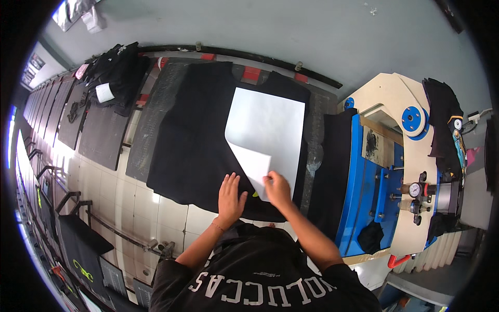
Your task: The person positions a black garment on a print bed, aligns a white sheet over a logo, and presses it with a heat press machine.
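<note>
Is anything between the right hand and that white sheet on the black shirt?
Nothing visible. The right hand already pinches the lifted corner of the white sheet, while the left hand lies flat on the black shirt beside it.

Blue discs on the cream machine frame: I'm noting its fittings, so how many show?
2. A large blue disc sits on the upper arm of the cream frame; a small blue disc sits at its left end. Hanging black cloth may hide more.

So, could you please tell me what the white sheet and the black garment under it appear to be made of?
The white rectangular sheet looks like thin, smooth paper or transfer film: its corner curls over where the right hand lifts it. The black garment looks like soft matte knit fabric, lying limp and flat under the left hand.
</note>
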The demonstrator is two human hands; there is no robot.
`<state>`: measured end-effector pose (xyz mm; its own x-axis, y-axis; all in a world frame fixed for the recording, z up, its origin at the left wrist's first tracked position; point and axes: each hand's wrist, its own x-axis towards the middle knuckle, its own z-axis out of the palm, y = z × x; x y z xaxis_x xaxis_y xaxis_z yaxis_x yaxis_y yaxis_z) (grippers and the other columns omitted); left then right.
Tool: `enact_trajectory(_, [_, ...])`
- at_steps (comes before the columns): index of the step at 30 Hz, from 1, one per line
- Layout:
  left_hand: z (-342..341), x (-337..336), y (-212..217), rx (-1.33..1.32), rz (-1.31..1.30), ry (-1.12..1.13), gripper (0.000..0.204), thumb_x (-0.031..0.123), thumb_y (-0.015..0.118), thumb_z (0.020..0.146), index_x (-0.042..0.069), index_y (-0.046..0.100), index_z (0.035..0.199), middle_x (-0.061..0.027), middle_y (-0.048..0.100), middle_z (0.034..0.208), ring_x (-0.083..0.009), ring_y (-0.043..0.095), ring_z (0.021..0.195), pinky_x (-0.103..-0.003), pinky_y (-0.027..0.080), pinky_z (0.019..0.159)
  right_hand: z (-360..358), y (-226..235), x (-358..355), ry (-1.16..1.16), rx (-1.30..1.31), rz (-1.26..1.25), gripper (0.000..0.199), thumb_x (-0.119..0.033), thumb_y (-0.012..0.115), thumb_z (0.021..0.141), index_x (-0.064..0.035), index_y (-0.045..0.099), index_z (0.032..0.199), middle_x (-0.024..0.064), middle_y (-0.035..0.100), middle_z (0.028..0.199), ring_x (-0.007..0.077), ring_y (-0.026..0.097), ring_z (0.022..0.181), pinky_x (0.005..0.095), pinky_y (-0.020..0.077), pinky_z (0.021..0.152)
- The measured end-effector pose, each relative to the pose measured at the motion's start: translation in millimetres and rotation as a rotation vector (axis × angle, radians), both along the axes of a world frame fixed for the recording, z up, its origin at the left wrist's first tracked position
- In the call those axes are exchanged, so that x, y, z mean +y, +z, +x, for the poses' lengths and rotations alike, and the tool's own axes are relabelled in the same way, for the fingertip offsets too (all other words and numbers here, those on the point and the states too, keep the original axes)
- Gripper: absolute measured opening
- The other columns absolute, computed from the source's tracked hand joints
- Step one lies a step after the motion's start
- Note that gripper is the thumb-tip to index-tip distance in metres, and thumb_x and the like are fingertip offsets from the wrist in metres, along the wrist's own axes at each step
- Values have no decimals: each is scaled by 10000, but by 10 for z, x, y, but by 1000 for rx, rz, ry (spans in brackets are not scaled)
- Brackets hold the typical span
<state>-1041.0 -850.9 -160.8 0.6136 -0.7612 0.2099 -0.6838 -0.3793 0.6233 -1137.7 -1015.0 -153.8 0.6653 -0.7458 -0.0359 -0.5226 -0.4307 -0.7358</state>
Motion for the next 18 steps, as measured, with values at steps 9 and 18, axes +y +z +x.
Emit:
enact_trajectory(9, [112,-273,-161,-87,443,-186,745,487,488,946,7,295,1482,-203,223,1563,-382,158,1461,-507,134,1181,215,54,-1973,-93,60,-73,174,-199,570,923,-27,598,914,187,658,871,345,648,852,415,489,748])
enact_trajectory(18, [142,-364,-184,-45,495,-242,737,486,502,942,19,311,1480,-202,212,1567,-395,144,1462,-535,133,1172,981,557,-4082,-223,222,-492,218,-297,556,929,-86,598,963,167,674,969,397,623,942,482,485,792])
